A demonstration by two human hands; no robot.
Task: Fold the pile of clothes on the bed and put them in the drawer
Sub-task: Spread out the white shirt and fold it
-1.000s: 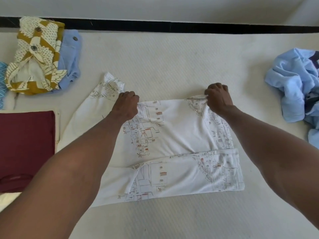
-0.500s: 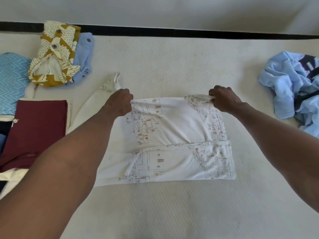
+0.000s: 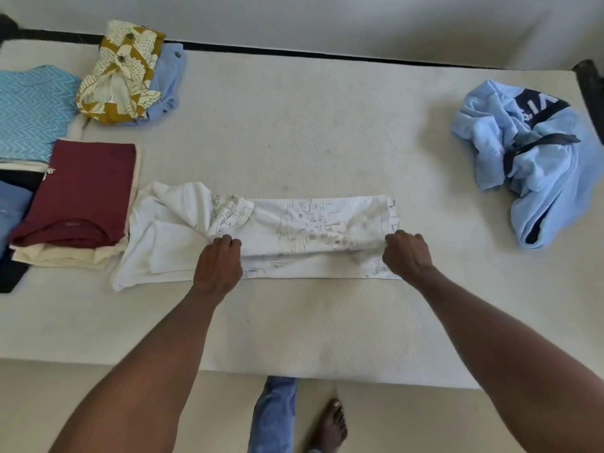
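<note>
The white printed shirt [image 3: 313,237] lies across the middle of the bed [image 3: 310,132], near its front edge, and both hands work one fold. The left hand [image 3: 218,261] and the right hand [image 3: 407,255] each have their fingers curled on the shirt's doubled edge, the grip set well apart so the cloth between them hangs taut and lands straight. One sleeve end bunches loosely to the left, just beside the maroon folded stack [image 3: 78,197] (probably the next part to tuck in). Folded pieces sit together on the left, while the crumpled light blue garment [image 3: 529,158] waits on the right, unfolded.
</note>
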